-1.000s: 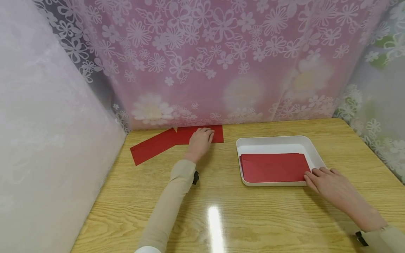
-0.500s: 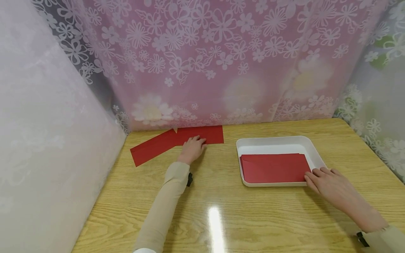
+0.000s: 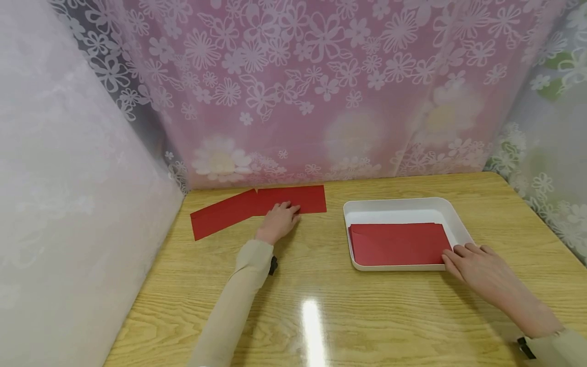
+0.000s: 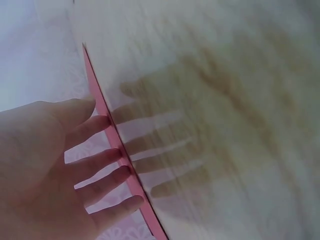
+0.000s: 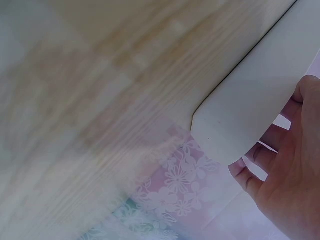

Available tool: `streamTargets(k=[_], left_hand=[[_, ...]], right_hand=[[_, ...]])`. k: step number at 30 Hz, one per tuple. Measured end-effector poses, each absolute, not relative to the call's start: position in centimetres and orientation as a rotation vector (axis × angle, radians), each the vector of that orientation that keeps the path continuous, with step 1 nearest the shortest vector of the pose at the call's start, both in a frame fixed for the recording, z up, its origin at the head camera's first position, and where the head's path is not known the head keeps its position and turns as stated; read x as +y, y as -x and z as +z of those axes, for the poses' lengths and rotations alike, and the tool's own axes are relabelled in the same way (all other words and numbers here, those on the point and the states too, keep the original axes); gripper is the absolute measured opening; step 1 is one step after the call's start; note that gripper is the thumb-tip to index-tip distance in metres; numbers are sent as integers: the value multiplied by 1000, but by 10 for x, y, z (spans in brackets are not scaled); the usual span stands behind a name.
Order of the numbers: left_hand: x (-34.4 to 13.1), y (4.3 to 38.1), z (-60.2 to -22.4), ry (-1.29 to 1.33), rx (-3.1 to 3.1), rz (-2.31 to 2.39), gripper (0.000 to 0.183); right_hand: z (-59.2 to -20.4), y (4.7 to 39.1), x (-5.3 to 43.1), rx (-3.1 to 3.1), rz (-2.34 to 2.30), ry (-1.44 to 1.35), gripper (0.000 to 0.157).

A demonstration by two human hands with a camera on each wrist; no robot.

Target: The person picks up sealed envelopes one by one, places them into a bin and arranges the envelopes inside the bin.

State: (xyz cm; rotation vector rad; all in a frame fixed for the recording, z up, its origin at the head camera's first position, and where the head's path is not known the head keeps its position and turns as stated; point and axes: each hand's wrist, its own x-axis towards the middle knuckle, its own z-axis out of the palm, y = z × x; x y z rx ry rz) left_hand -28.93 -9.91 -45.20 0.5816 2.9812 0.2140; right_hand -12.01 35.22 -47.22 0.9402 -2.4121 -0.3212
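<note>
Two red envelopes lie near the back edge of the table, their inner ends meeting. On the straight right envelope [image 3: 312, 199] rest the fingertips of my left hand [image 3: 277, 223], fingers extended and spread; the left wrist view has them against the flat red paper [image 4: 131, 177]. The other envelope [image 3: 220, 216] slants down to the left. A white tray [image 3: 390, 205] holds a stack of red envelopes [image 3: 399, 244] along its near side. My right hand [image 3: 481, 267] grips the tray's near right corner, fingers bent over the rim in the right wrist view.
The wood-grain table [image 3: 367, 316] carries a bright light reflection in front of the tray. A pink floral curtain [image 3: 293, 102] hangs at its back edge. A pale sheet [image 3: 82, 204] stands on the left, and another floral sheet [image 3: 550, 153] on the right.
My left hand has drawn back toward me and slightly left. The right envelope under it has slid a little nearer, narrowing the notch between the two. My right hand and the tray stay put.
</note>
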Motion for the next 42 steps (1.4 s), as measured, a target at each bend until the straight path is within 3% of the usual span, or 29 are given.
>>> streamTargets(k=[42], left_hand=[[-92,196,-453,-748,3047,-12,48]], right_hand=[[-472,120,350,-2428,-299,-922,83]])
